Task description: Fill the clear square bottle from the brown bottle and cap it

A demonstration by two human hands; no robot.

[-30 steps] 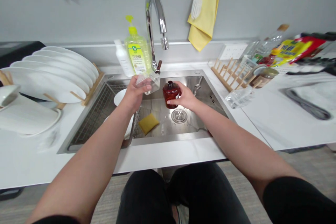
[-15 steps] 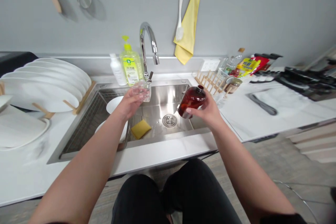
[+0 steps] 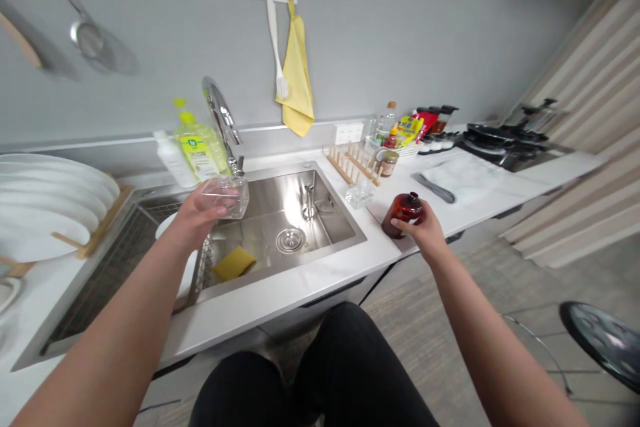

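Note:
My left hand point(image 3: 197, 217) is closed around a clear, square-sided container point(image 3: 234, 197), held over the left part of the sink point(image 3: 320, 247) near the faucet point(image 3: 220, 107). My right hand point(image 3: 423, 227) grips a brown, see-through bottle point(image 3: 397, 217) with an uncapped neck. That bottle is upright at the counter's front part, right of the sink; whether its base touches the counter I cannot tell. Another clear glass-like piece point(image 3: 359, 193) lies on the counter between the sink and the bottle. A yellow sponge point(image 3: 235, 263) rests in the sink.
Dish soap point(image 3: 200, 147) and a white bottle point(image 3: 173, 160) stand behind the sink. White plates point(image 3: 55, 207) fill a rack at left. A wooden peg rack point(image 3: 353, 163), a jar point(image 3: 389, 163), a white cloth point(image 3: 465, 173) and a stove point(image 3: 505, 143) are to the right.
My right hand has carried the brown bottle from over the sink to the counter at right. The view has swung right. My left hand still holds the clear container by the faucet.

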